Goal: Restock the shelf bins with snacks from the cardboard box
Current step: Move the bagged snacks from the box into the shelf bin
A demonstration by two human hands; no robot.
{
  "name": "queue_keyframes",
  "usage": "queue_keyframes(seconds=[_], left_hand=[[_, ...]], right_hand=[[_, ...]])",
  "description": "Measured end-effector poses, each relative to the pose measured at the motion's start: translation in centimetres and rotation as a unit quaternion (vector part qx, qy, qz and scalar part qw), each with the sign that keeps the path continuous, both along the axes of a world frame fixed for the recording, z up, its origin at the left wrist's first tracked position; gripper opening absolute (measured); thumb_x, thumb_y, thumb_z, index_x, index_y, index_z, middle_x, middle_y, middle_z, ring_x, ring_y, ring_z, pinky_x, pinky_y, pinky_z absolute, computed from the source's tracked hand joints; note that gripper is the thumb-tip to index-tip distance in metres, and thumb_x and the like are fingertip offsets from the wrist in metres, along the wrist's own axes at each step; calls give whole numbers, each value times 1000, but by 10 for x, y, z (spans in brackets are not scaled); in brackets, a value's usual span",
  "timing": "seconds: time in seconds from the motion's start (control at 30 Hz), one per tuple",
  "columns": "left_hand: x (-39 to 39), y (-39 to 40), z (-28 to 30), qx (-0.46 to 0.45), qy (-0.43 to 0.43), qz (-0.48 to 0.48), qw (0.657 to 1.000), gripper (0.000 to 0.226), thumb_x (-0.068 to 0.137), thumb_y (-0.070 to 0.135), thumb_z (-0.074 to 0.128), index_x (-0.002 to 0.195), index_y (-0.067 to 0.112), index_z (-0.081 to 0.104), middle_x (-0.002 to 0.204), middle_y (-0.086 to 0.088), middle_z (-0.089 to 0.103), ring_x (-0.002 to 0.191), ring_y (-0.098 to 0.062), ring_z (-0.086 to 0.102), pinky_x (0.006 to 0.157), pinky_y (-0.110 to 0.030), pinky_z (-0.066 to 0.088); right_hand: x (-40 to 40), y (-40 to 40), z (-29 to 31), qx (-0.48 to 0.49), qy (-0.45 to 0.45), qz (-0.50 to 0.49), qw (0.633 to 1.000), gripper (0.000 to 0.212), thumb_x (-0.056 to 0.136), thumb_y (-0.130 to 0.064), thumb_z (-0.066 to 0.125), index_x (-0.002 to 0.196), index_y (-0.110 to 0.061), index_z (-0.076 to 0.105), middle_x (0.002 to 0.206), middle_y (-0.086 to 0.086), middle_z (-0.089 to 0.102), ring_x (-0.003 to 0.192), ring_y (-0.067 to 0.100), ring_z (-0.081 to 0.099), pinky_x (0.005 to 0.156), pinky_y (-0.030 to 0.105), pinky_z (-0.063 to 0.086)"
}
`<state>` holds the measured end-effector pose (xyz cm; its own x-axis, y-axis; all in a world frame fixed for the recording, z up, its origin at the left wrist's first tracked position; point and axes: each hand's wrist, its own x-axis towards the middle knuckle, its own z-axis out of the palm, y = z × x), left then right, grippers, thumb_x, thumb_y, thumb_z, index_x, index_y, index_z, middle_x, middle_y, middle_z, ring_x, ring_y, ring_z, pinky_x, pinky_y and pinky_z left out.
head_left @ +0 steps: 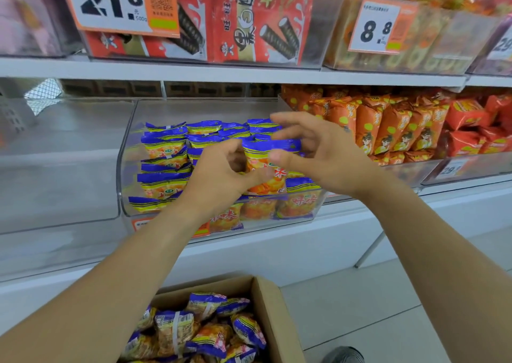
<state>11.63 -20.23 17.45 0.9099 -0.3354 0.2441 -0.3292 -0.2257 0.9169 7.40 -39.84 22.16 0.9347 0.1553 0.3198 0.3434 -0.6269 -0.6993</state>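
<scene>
Plainly light, crinkly and slippery, the snack packet (264, 168), pinched by the left hand (221, 177), is best held at its edges; right hand (313, 152) spread wide.

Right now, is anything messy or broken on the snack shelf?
Nothing looks broken or spilled. The blue-and-yellow packets in the clear bin lie a bit jumbled, some tilted, while the left hand holds one packet upright. The bin to its left looks empty.

We see glossy blue-and-yellow foil snack packets (163, 146) in a clear smooth plastic bin (124, 168), and a matt brown cardboard box (274, 315) at lower centre.
</scene>
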Motion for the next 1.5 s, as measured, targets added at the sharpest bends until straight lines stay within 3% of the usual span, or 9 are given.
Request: queue_keyframes(seconds=[0.17,0.37,0.53,0.7,0.83,1.07,1.23,1.37,1.5], left_hand=[[9,17,18,-20,48,-64,997,56,69,32,84,122,25,66,119,2,69,101,-7,70,88,-27,57],[37,17,24,258,-44,-53,964,18,84,27,81,100,22,75,88,9,73,61,8,61,60,-16,46],[50,-2,21,425,-82,-111,895,38,79,41,83,107,16,77,100,2,73,90,-12,65,76,-29,52],[51,0,12,385,-89,-50,917,19,75,23,87,86,9,78,65,11,63,76,-16,68,81,-40,56],[51,4,9,354,-77,-27,932,19,74,23,87,87,11,80,77,0,73,70,-11,63,78,-38,56],[57,7,11,333,-40,-40,941,12,82,24,81,89,14,81,88,-3,77,80,-15,68,80,-37,56],[54,7,12,353,-62,-32,933,16,87,5,69,74,9,75,75,10,68,55,-9,55,49,-11,36],[56,11,12,342,-36,-52,937,14,85,24,78,92,12,81,90,-4,77,75,-12,63,76,-31,52],[55,13,12,335,-13,-68,940,19,82,35,81,89,17,82,84,2,76,83,-14,68,84,-38,56]], right_hand=[[3,-22,-7,19,-59,-72,995,22,85,-14,79,105,-16,71,99,-2,74,92,11,70,86,45,58],[-3,-28,-4,28,-77,-87,993,27,83,-12,80,92,-31,64,96,-11,71,90,-1,68,78,14,52],[-7,-30,-3,43,-64,-79,994,24,81,-11,81,92,-27,67,93,-14,72,85,-5,68,74,13,53],[-5,-20,-5,53,-60,-70,994,25,81,-13,82,93,-29,67,98,-8,74,93,1,69,80,19,54],[-2,2,-15,-10,-43,-59,997,24,84,-17,80,96,-33,67,100,-18,70,99,2,67,88,36,58],[-1,11,-12,-56,-50,-59,995,21,86,-19,78,98,-32,65,95,-24,65,97,0,65,85,32,57],[3,21,-14,-10,-59,-54,997,20,85,-17,79,99,-26,67,95,-18,69,94,-1,66,79,15,52],[9,12,-22,-51,-33,-75,995,19,85,-16,79,96,-25,67,90,-21,65,90,-9,63,72,2,42],[12,-7,-21,-73,-23,-97,992,20,83,-15,81,95,-26,70,93,-15,69,95,4,66,79,10,46]])
